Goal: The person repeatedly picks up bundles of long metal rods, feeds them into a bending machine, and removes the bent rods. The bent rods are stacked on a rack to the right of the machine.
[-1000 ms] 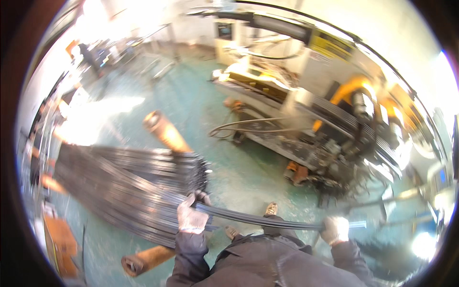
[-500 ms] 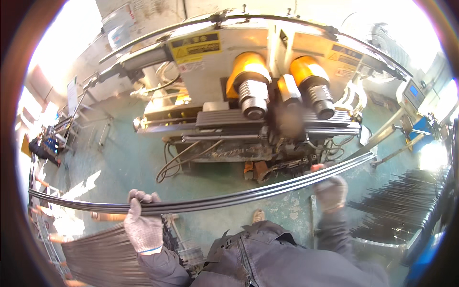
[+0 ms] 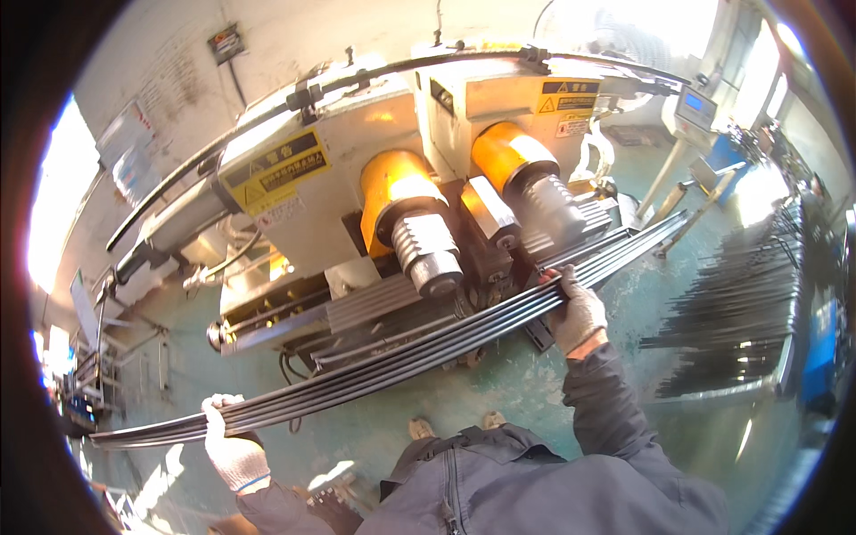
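Several long, thin dark metal tubes (image 3: 392, 370) lie side by side in both my hands, slanting up from lower left to upper right in front of the machine (image 3: 303, 205). My left hand (image 3: 234, 448), in a pale knit glove, is closed around their left part. My right hand (image 3: 577, 314), gloved with fingertips showing, is closed around them farther right. Beyond the tubes stand two grooved metal rollers, a left roller (image 3: 426, 250) and a right roller (image 3: 551, 209), on orange housings. More tubes (image 3: 379, 303) rest on the machine bed, partly hidden.
A rack to the right holds a large pile of dark tubes (image 3: 731, 312). A control box with a screen (image 3: 694, 109) stands on a post at far right. Hoses hang by the machine. Metal stands (image 3: 111, 348) are on the left. My shoes (image 3: 421, 429) show on the green floor.
The view has turned and moved closer to the machine. Both hands have carried the tubes toward it, and their right end now sits higher. The tubes are fanned wider.
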